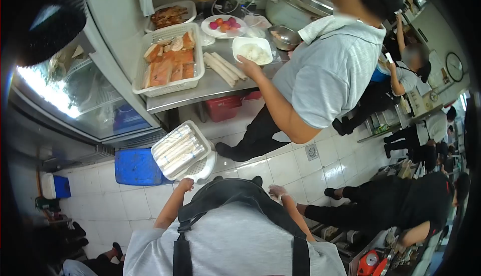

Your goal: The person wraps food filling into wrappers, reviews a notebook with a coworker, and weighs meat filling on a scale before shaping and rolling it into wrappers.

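Observation:
My left hand [186, 185] hangs low beside my body, fingers curled in, with nothing visible in it. Close in front of it is a white tray [207, 144] of long pale rolls [178, 150] in clear wrap. The tray rests on a round white perforated stool or container [203, 169]; I cannot tell which. On my other side my right hand [277, 192] is held out low, its fingers loosely apart. A whitish, see-through sheen on it looks like a thin plastic glove. It touches no object that I can see.
A co-worker [325, 75] stands ahead, a hand at a white bowl [253, 58] on the steel table [175, 103]. A basket [138, 83] of roasted meat stands there. A glass-door fridge [80, 90] is left, a blue lid or bin [135, 167] below. Other people work at right.

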Action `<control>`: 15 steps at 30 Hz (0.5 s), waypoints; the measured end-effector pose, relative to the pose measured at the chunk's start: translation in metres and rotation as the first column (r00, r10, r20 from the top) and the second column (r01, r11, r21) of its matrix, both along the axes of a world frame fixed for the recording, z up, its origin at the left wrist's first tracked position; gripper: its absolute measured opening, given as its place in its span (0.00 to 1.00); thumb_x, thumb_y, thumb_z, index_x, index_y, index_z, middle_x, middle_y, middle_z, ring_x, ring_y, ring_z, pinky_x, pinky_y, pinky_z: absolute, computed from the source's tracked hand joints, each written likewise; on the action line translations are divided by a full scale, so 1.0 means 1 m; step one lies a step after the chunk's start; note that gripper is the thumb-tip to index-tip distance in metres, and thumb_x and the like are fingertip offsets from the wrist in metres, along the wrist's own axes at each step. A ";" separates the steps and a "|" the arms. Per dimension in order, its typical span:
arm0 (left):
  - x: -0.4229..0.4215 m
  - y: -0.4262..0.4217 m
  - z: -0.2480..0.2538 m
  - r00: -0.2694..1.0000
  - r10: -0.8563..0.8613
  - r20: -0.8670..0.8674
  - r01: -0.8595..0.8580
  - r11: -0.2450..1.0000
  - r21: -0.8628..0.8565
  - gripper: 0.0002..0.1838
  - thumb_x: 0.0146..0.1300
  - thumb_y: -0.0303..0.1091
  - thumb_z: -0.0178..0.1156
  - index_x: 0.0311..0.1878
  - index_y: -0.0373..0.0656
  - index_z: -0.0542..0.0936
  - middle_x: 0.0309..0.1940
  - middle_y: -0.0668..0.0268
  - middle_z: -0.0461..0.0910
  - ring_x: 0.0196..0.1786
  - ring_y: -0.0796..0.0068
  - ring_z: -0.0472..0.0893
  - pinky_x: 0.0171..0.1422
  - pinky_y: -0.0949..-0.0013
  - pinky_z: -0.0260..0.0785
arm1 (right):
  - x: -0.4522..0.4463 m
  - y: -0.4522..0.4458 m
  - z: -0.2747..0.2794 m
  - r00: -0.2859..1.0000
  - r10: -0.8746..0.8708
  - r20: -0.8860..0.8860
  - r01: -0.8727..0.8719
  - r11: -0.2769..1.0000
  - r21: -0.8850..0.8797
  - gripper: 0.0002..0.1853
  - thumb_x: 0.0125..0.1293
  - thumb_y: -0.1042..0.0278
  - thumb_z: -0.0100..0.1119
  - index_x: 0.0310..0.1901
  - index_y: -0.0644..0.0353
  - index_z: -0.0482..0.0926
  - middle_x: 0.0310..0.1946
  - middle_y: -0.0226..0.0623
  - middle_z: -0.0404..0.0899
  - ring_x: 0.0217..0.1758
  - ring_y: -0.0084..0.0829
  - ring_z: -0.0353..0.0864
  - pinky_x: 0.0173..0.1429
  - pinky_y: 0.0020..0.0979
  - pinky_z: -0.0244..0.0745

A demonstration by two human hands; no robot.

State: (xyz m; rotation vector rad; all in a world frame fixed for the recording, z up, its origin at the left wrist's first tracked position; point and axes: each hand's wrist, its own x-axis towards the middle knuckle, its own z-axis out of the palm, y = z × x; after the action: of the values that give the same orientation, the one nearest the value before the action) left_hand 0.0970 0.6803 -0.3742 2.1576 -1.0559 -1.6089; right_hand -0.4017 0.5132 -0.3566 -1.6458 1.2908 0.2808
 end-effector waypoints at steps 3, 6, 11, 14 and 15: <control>0.013 0.015 -0.043 0.811 -0.471 0.347 0.565 0.784 -0.257 0.15 0.61 0.43 0.50 0.29 0.43 0.78 0.21 0.59 0.81 0.22 0.62 0.82 0.27 0.57 0.73 | 0.002 -0.015 -0.004 0.731 0.609 -0.309 -0.658 0.748 -0.082 0.14 0.55 0.62 0.61 0.44 0.53 0.82 0.56 0.35 0.77 0.59 0.34 0.76 0.57 0.33 0.74; 0.004 0.009 -0.041 0.855 -0.452 0.256 0.515 0.802 -0.302 0.15 0.61 0.43 0.50 0.30 0.42 0.78 0.23 0.58 0.81 0.23 0.63 0.82 0.27 0.58 0.73 | 0.010 -0.024 -0.003 0.789 0.535 -0.304 -0.590 0.797 -0.129 0.12 0.56 0.59 0.61 0.39 0.54 0.79 0.42 0.35 0.80 0.46 0.34 0.80 0.45 0.38 0.76; 0.001 0.009 -0.029 0.989 -0.150 0.007 0.150 0.989 -0.016 0.15 0.62 0.43 0.48 0.33 0.41 0.77 0.26 0.57 0.82 0.24 0.64 0.82 0.26 0.60 0.73 | -0.005 -0.040 -0.025 0.989 0.126 0.080 -0.117 0.988 -0.105 0.13 0.61 0.56 0.57 0.37 0.57 0.75 0.27 0.33 0.76 0.33 0.25 0.78 0.33 0.33 0.75; 0.000 0.009 -0.018 0.996 -0.091 -0.017 0.091 0.996 0.014 0.15 0.63 0.42 0.48 0.34 0.40 0.77 0.28 0.56 0.82 0.25 0.64 0.83 0.26 0.61 0.73 | 0.001 -0.039 -0.008 0.992 0.109 0.061 -0.100 0.986 -0.133 0.11 0.58 0.59 0.58 0.37 0.56 0.76 0.31 0.34 0.78 0.37 0.29 0.80 0.39 0.34 0.76; 0.000 0.006 -0.010 0.997 -0.072 -0.023 0.073 0.997 0.021 0.16 0.63 0.42 0.47 0.35 0.40 0.77 0.28 0.56 0.82 0.25 0.64 0.83 0.26 0.62 0.73 | 0.003 -0.041 -0.003 0.988 0.152 0.017 -0.148 0.977 -0.151 0.10 0.57 0.61 0.59 0.37 0.55 0.76 0.32 0.35 0.79 0.39 0.31 0.80 0.41 0.34 0.76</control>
State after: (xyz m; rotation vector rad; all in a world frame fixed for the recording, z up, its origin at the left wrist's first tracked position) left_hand 0.0969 0.6863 -0.3845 2.1335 -1.1271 -1.6795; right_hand -0.3986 0.4726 -0.3600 -1.8723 1.1915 0.2554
